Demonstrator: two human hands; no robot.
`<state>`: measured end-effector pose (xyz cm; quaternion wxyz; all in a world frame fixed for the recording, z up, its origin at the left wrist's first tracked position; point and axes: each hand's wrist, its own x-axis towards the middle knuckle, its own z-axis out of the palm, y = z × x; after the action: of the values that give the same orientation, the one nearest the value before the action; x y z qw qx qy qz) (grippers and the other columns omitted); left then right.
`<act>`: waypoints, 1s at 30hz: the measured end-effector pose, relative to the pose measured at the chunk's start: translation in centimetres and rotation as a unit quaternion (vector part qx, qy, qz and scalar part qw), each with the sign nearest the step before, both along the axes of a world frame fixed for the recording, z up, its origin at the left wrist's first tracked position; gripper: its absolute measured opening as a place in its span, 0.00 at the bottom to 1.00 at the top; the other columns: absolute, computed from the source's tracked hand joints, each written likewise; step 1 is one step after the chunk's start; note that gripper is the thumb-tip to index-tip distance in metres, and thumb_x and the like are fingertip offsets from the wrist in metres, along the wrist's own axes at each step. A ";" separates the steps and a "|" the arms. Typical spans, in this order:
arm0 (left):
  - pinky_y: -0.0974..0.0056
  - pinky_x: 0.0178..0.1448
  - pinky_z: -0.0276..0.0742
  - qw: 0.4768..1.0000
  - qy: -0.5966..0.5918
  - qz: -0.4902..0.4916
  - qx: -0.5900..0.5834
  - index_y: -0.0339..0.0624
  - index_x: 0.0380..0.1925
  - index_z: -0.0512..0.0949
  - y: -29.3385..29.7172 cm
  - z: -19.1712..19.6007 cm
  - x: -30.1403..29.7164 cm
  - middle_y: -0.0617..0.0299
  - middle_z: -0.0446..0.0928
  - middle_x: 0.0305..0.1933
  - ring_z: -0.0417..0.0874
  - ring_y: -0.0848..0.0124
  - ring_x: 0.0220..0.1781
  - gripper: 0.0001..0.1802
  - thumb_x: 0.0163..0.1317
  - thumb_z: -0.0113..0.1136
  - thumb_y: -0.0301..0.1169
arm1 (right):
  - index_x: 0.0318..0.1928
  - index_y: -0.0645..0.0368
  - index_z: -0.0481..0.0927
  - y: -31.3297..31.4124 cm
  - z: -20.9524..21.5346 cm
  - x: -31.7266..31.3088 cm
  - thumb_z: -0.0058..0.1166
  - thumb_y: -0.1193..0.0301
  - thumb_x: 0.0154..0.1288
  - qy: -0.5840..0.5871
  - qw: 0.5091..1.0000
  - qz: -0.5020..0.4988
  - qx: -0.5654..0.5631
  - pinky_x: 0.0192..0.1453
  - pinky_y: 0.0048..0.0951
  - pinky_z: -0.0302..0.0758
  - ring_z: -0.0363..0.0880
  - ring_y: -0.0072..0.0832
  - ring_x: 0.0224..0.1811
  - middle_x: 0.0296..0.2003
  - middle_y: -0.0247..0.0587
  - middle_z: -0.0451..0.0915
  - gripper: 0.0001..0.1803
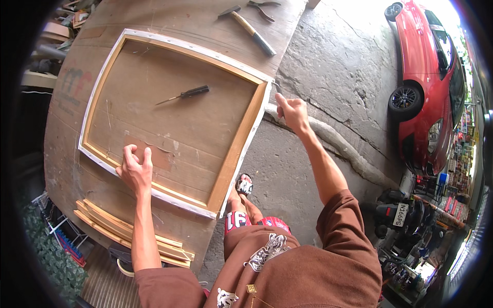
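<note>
A rectangular wooden frame (240, 134) with white fabric along its outer edges lies on the brown tabletop. My left hand (136, 168) is at its near-left rail, fingers curled and thumb raised; the hand hides part of the rail. Just off the frame's right corner, my right hand (293, 113) is closed around a small tool with a dark, thin end (278, 87) that points at the corner. Most of that tool is hidden in my fist. Inside the frame lies a screwdriver (194, 92) with a black handle.
A hammer (248, 30) and pliers (264, 8) lie at the table's far edge. Several wooden strips (123, 230) are stacked at the near left. A pale, thick pipe-like length (334, 139) crosses the concrete floor, and a red car (426, 77) stands right.
</note>
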<state>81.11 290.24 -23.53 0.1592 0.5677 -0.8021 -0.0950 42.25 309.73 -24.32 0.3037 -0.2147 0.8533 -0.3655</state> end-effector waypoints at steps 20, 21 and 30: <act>0.57 0.45 0.62 1.000 0.004 0.004 0.011 0.50 0.40 0.71 0.0 0.2 0.1 0.70 0.71 0.26 0.73 0.69 0.28 0.18 0.54 0.65 0.43 | 0.28 0.65 0.81 1.2 1.5 -2.7 0.49 0.53 0.70 -0.232 0.968 0.046 -0.080 0.41 0.28 0.81 0.78 0.23 0.33 0.28 0.35 0.77 0.26; 0.57 0.45 0.62 1.000 0.003 0.005 0.014 0.50 0.40 0.72 0.0 0.2 0.1 0.70 0.71 0.26 0.73 0.69 0.28 0.18 0.54 0.66 0.43 | 0.29 0.69 0.81 1.5 1.4 -2.4 0.49 0.54 0.70 -0.160 0.983 0.045 -0.073 0.42 0.27 0.79 0.79 0.24 0.38 0.34 0.38 0.79 0.27; 0.57 0.42 0.62 1.000 0.023 0.004 -0.003 0.48 0.40 0.72 0.3 1.0 -0.7 0.67 0.69 0.24 0.72 0.67 0.27 0.19 0.52 0.66 0.42 | 0.23 0.72 0.78 1.8 5.5 -3.9 0.56 0.60 0.65 0.219 0.969 0.113 -0.016 0.41 0.32 0.73 0.80 0.38 0.36 0.43 0.50 0.81 0.24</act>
<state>80.39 290.55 -22.49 0.1794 0.5683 -0.7961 -0.1049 38.32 311.55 -18.86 0.1447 -0.3891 0.8635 -0.2864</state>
